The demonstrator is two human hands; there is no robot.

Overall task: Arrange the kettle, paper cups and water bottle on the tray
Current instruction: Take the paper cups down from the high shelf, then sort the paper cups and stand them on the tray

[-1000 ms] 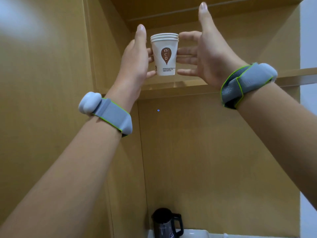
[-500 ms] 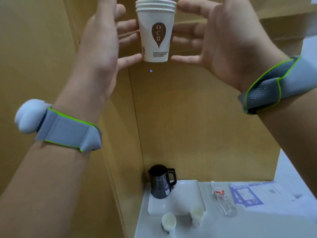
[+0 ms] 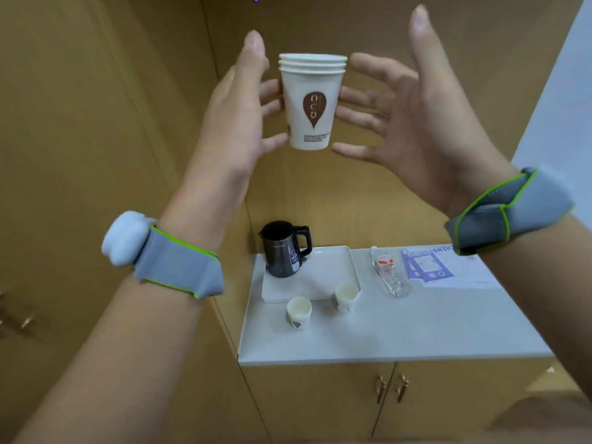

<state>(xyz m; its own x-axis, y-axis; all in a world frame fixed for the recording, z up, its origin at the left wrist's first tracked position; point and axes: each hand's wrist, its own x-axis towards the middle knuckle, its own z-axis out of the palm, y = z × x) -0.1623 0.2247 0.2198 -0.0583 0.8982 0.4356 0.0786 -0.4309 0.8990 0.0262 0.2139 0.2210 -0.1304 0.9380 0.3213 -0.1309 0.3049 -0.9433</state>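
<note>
Pressing with straight fingers (image 3: 368, 64) from both sides, the left hand (image 3: 235, 123) and right hand (image 3: 426, 123) hold the cup stack (image 3: 312, 104) upright high above the tray (image 3: 323, 270), probably to keep it nested. The kettle (image 3: 282, 251) stands there.

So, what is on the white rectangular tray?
A black kettle stands at the tray's back left, hiding the surface beneath. Whether the white paper cup at its front right corner sits on it is unclear.
</note>
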